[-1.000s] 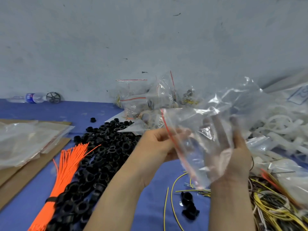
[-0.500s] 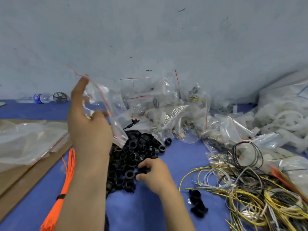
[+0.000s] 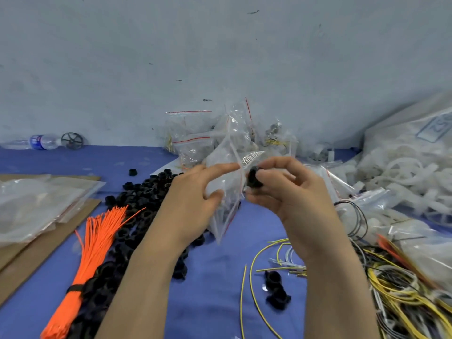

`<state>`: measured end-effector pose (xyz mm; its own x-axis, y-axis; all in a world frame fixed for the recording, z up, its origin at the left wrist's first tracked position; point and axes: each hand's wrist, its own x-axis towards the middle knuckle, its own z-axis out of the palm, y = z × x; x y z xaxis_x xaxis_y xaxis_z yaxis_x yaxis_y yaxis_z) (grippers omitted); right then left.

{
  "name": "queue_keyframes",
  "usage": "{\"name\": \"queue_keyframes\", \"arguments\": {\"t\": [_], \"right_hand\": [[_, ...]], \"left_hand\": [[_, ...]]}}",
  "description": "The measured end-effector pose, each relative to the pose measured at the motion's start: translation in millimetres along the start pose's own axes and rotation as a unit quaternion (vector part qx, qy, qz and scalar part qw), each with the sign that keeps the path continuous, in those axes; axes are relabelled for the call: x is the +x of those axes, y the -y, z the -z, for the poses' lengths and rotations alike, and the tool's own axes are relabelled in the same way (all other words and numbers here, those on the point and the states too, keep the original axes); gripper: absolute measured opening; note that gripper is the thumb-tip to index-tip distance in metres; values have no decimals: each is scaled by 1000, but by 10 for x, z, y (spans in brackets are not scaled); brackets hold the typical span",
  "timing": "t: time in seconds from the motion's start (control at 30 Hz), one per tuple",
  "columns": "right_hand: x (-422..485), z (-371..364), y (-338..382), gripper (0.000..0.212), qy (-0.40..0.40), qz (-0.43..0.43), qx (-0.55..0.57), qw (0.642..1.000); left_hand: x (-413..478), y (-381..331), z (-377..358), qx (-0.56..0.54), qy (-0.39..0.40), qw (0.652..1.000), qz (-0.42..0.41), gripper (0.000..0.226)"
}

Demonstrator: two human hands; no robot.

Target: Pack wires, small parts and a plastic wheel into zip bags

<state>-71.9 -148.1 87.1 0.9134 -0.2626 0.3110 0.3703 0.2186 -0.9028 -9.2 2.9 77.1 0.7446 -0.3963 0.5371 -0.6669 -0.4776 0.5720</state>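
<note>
While the left hand [image 3: 195, 204] grips a clear zip bag [image 3: 226, 192] up off the table [image 3: 215, 302], thumb and forefinger curled round its side, the right hand [image 3: 286, 192] pinches a small black part [image 3: 254, 179] right at the bag's red-lined mouth. The part looks not yet inside. From here I'd say the trick is to keep that mouth spread with the left fingers, push the part well past the zip line before letting go, and hold the bag with its opening upward so nothing slides back out. The heap of black parts [image 3: 137, 204] lies just below, the loose wires [image 3: 391, 289] to the right.
</note>
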Motion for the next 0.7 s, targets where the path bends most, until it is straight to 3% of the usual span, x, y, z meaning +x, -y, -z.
{"name": "queue_keyframes", "arguments": {"t": [0.1,0.2,0.37,0.43,0.53,0.63,0.7], "right_hand": [[-111,-128,94,13,71,-32,22,997],[-88,-186,44,16,3,-7,-186,983],[-41,-214,-56,25,-9,54,-430,901],[-50,-243,-32,28,-14,56,-397,916],[-61,-204,82,11,-90,57,-180,978],[10,170,-37,18,-195,34,-162,967],[16,496,-230,19,-226,-85,-212,947]], "left_hand": [[-9,-88,-62,-33,-3,999,-9,67],[-24,-105,-72,-38,-2,999,27,56],[-47,-171,-38,-91,15,994,50,64],[-46,-208,-41,-83,9,995,52,66],[-23,-179,-12,-52,-32,996,65,69],[-9,-101,22,-57,-49,993,91,68],[-12,-76,37,-69,-58,990,106,65]]}}
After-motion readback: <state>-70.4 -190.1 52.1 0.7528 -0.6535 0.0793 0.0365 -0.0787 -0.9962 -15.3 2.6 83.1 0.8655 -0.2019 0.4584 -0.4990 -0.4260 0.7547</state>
